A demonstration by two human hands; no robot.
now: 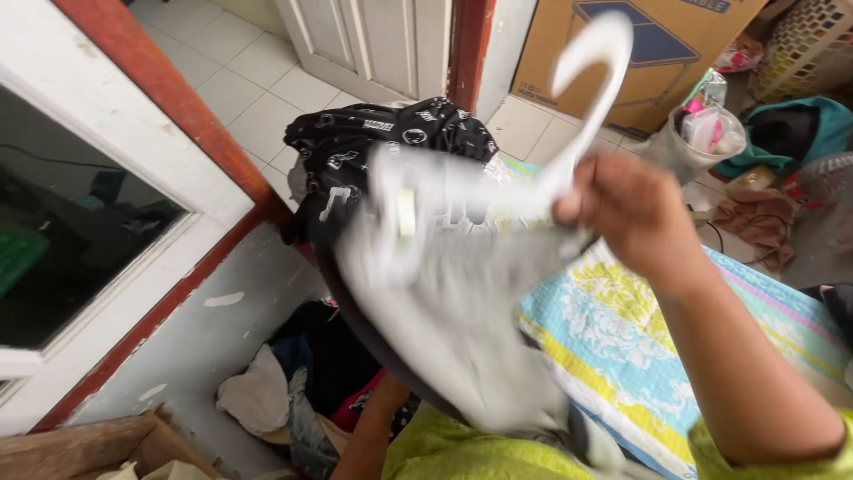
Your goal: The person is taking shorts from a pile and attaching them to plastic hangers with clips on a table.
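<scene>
My right hand [633,212] is shut on a white plastic hanger [593,80], gripping it just below the hook. A pale grey garment [453,311] hangs from the hanger and is blurred by motion. My left forearm [371,427] reaches down under the garment. Its hand is hidden behind the rim of a dark round basin [348,311]. A black garment with white prints [382,133] lies bunched just behind the hanger.
A teal and yellow flowered mat [622,338] lies under my right arm. Loose clothes [284,391] are piled below the basin, by a grey wall with a red-framed window [169,133]. A cardboard box [657,44], a plastic tub of small items [702,133] and a basket [809,44] stand beyond.
</scene>
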